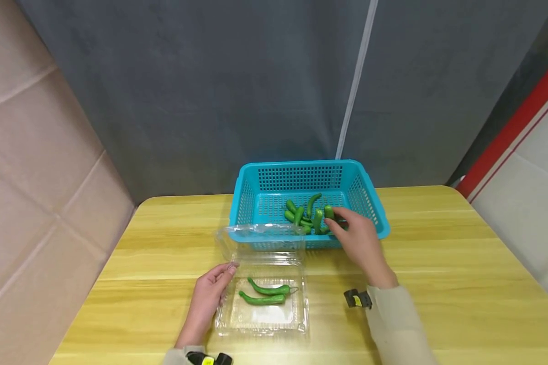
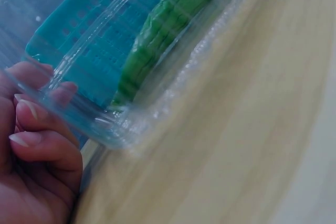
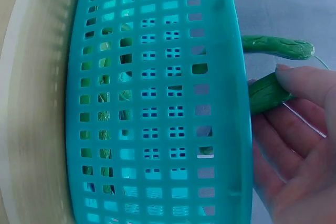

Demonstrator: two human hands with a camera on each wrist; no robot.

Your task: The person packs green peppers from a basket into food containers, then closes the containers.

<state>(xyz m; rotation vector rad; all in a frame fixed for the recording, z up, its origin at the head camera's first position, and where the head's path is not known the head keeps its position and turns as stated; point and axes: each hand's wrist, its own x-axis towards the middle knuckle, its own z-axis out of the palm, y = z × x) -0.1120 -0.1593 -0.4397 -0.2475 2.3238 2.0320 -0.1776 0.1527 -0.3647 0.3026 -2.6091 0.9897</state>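
yellow wood-grain table (image 1: 447,274) | dark grey backdrop (image 1: 201,96), pale slanting strip (image 1: 357,81) | left: beige wall (image 1: 36,172) | right: red band (image 1: 519,121)

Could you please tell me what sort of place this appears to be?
It looks like an indoor workstation, perhaps a partitioned booth: a plain grey backdrop rises behind the wood-grain table, and a pale wall closes in the left side.

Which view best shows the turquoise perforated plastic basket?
Head: nearly the whole turquoise perforated plastic basket shows, rim and inside, though the right hand and open clear plastic container overlap its front. Left wrist: only part, blurred, through clear plastic. Right wrist: one outer wall close up, cropped by the frame.
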